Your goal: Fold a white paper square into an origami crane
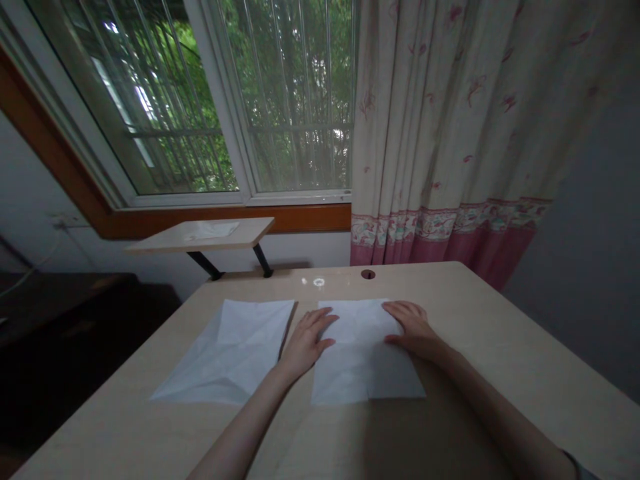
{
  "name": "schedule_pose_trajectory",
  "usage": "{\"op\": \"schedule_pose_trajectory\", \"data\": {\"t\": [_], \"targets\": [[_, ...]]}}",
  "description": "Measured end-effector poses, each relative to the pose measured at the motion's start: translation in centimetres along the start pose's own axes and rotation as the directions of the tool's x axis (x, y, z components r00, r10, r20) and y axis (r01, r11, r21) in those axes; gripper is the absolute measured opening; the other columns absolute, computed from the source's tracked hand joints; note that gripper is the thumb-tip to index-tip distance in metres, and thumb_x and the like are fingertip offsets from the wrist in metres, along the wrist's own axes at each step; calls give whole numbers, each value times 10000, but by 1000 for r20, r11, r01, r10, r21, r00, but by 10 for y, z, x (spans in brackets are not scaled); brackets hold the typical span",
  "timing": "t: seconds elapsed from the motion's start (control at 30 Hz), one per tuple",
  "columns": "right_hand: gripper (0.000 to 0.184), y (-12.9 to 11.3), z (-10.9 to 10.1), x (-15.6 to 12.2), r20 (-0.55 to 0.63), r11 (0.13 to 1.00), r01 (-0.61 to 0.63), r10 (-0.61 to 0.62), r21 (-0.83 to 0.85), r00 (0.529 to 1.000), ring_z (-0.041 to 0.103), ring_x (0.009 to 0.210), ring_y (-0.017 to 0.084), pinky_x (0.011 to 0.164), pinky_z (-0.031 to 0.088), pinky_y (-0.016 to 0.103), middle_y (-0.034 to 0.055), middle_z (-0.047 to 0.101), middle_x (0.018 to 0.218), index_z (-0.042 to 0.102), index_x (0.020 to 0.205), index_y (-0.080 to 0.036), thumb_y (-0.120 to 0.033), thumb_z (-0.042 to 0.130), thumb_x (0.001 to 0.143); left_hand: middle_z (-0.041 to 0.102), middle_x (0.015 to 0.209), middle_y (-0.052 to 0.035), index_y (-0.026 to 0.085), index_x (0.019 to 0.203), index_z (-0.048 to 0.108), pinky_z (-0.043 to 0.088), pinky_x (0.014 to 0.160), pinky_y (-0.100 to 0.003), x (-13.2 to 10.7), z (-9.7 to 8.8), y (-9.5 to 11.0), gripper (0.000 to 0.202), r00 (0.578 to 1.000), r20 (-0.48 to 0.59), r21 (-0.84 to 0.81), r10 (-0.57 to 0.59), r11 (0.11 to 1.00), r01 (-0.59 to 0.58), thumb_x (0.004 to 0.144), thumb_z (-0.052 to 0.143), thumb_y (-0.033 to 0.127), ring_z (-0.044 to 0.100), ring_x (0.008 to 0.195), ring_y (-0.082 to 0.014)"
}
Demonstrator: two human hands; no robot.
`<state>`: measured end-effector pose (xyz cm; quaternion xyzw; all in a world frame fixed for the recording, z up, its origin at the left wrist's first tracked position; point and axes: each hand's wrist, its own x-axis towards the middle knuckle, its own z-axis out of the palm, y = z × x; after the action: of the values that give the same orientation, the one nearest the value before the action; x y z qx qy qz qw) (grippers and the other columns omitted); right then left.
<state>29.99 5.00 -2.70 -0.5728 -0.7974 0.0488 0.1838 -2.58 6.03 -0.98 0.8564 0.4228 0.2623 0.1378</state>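
Note:
A white sheet of paper (357,360) with crease lines lies flat on the desk in front of me. My left hand (306,340) rests along its left edge, fingers stretched out over the border. On the opposite side, my right hand (413,330) touches the upper right edge with its fingers extended and thumb apart. Left of my left hand lies a second white sheet (235,353), creased and slightly raised in places; my left forearm passes over its lower right corner. Neither hand grips anything.
The pale wooden desk (500,373) has a round cable hole (368,274) at the back. A small raised shelf (160,237) at the back left carries another white sheet (213,231). Behind stand a barred window (300,100) and a floral curtain (425,133).

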Motion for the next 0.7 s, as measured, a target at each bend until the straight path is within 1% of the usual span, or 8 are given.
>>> {"op": "schedule_pose_trajectory", "data": {"t": [0.1, 0.2, 0.33, 0.43, 0.5, 0.6, 0.7], "targets": [[893, 1, 0, 1, 16, 996, -89, 89, -8, 996, 324, 1414, 362, 1126, 194, 523, 146, 417, 1532, 373, 1507, -238, -545, 705, 738, 379, 1550, -110, 278, 1379, 538, 294, 1161, -530, 0, 3, -6, 581, 999, -27, 18, -26, 999, 27, 828, 722, 273, 359, 1415, -306], [976, -1, 1, 1, 34, 991, -131, 130, 27, 991, 295, 1430, 364, 1131, 183, 507, 165, 394, 1541, 310, 1536, -206, -519, 726, 710, 289, 1591, -141, 254, 1410, 503, 230, 1178, -556, -1, 7, -10, 639, 998, -41, 69, -51, 996, 54, 819, 742, 297, 280, 1458, -328], [944, -3, 3, 0, 36, 989, -136, 135, 49, 990, 313, 1421, 353, 1132, 185, 493, 152, 413, 1532, 341, 1524, -211, -487, 731, 709, 325, 1578, -126, 268, 1430, 469, 185, 1182, -579, -2, 9, -13, 659, 994, -10, 137, -106, 985, 107, 831, 734, 338, 250, 1471, -325], [945, -4, 4, 0, 10, 992, -122, 122, 36, 993, 316, 1417, 354, 1133, 180, 500, 151, 413, 1533, 368, 1511, -216, -525, 735, 696, 367, 1560, -114, 274, 1435, 461, 175, 1174, -601, -2, 9, -12, 662, 990, 0, 170, -141, 976, 139, 836, 721, 384, 258, 1464, -334], [966, -4, 5, 0, -4, 993, -113, 113, 21, 994, 308, 1418, 360, 1134, 170, 509, 151, 398, 1543, 369, 1510, -216, -558, 735, 684, 377, 1554, -119, 263, 1438, 456, 183, 1173, -594, -3, 9, -11, 666, 988, -12, 189, -153, 970, 152, 837, 714, 389, 265, 1459, -336], [1004, -4, 6, 1, -46, 993, -114, 114, -4, 992, 294, 1418, 369, 1134, 168, 508, 147, 362, 1564, 339, 1522, -210, -574, 736, 675, 353, 1566, -133, 235, 1465, 413, 209, 1168, -570, -5, 11, -9, 679, 985, -59, 217, -165, 961, 174, 859, 679, 386, 248, 1465, -339], [1057, -4, 8, 1, -114, 995, -93, 90, -25, 989, 303, 1407, 382, 1129, 180, 498, 156, 351, 1564, 256, 1551, -199, -583, 725, 686, 341, 1572, -138, 232, 1513, 315, 192, 1165, -583, -6, 14, -6, 691, 981, -95, 232, -168, 955, 186, 902, 614, 355, 245, 1468, -337]]}}
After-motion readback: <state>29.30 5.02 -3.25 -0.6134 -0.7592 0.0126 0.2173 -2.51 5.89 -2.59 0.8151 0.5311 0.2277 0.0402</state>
